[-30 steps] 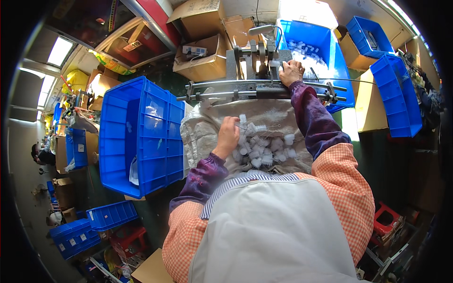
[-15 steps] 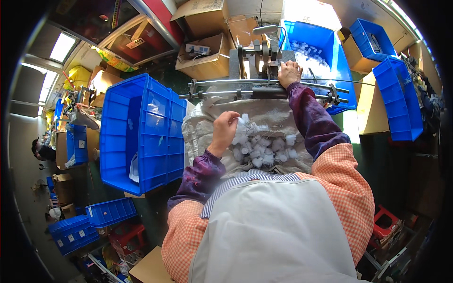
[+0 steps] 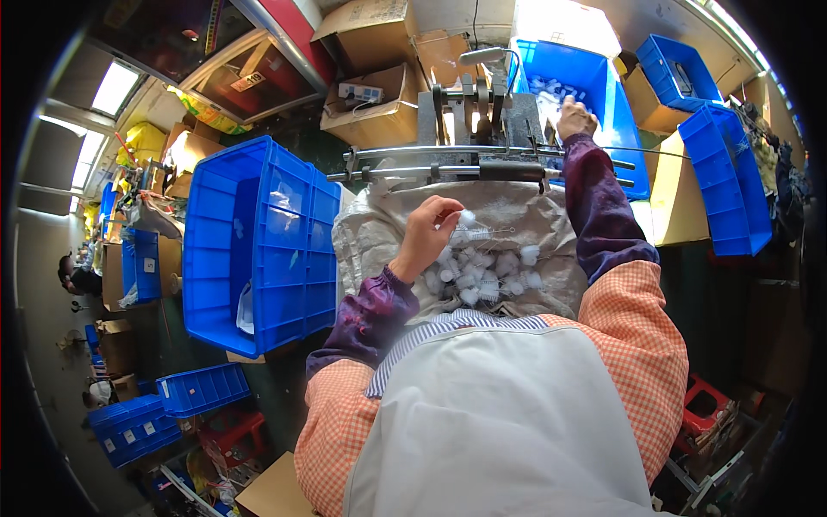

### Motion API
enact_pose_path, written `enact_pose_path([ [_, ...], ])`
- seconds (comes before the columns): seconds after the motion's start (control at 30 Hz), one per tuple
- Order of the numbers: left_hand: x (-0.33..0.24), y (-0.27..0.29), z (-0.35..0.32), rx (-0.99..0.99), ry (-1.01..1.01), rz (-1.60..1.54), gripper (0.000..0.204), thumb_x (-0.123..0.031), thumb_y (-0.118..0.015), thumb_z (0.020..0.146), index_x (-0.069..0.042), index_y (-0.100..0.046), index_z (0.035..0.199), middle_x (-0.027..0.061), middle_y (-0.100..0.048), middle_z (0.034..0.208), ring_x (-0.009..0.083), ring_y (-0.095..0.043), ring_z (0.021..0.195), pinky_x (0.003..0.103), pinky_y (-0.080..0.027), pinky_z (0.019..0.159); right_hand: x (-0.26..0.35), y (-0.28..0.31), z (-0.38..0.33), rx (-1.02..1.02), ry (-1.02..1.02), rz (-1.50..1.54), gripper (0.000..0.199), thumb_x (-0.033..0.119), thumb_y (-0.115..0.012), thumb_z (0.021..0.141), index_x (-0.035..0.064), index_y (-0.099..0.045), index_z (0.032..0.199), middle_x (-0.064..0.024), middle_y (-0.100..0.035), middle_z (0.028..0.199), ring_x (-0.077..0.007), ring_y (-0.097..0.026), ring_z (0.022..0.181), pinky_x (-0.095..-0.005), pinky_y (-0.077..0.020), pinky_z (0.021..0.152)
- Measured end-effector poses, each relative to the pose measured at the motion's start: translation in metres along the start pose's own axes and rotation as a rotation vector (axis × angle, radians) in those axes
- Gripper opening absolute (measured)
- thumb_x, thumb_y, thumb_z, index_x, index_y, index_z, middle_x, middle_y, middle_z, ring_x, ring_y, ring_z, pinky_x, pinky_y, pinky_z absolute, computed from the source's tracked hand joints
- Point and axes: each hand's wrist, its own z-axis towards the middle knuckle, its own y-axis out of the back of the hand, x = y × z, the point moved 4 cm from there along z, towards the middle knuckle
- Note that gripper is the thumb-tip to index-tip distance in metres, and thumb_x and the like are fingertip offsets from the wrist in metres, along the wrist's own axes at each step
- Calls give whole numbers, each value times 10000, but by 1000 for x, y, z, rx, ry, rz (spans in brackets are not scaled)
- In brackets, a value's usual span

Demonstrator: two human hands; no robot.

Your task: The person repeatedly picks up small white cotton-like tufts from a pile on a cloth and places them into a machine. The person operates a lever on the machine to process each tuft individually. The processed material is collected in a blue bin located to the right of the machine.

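My left hand is raised over the cloth-covered lap, its thumb and fingers pinched on a small brush with a white tuft. Below it lies a heap of small white-tufted brushes, some with thin wire stems and looped ends. My right hand is beyond the machine's right end, at the near edge of a blue bin holding small white pieces. Its fingers are bent and slightly apart, with nothing visible in them. The bench machine has metal rails across its front.
A large blue crate stands left of the cloth. Cardboard boxes sit behind the machine to the left. More blue crates stand at the right. A thin rod sticks out rightward from the machine.
My right hand has left the machine's top and moved right to the blue bin. My left hand has shifted slightly right and up, still pinching the brush.
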Motion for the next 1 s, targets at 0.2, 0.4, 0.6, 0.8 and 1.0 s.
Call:
enact_pose_path([
  [0.2,-5,-18,24,-104,-66,-99,78,34,-571,808,-4,-595,871,49,-591,777,100,-590,682,218,-473,612,51,67,-110,461,608,914,330,181,-506,884,33,-511,1179,-117,-580,1113,-209,-567,968,-296,-446,831],
  [0.4,7,-26,27,-101,-78,193,265,-108,-661,772,-17,-563,1001,76,-608,915,187,-593,800,278,-475,710,65,24,-105,457,557,934,217,152,-511,854,45,-581,1030,-132,-603,929,-283,-576,823,-360,-458,741],
  [0.6,77,-69,-9,343,-134,923,291,-176,-644,727,-87,-578,996,61,-593,929,239,-515,962,359,-412,826,65,-20,-39,-158,436,363,148,97,-542,773,91,-605,907,-81,-590,914,-292,-527,941,-389,-441,790],
  [0.8,89,-80,-17,452,-121,1084,156,-88,-531,724,-134,-587,863,21,-589,854,209,-546,890,343,-414,769,72,-30,-31,-110,434,316,153,135,-531,786,101,-600,918,-58,-588,954,-269,-508,978,-384,-427,816],
  [1.0,97,-73,-18,413,-106,1077,200,-140,-561,719,-129,-591,917,34,-591,892,207,-548,892,348,-396,762,72,-34,-28,-68,434,436,157,187,-510,823,86,-580,922,-80,-589,964,-281,-493,1001,-395,-392,847],
])
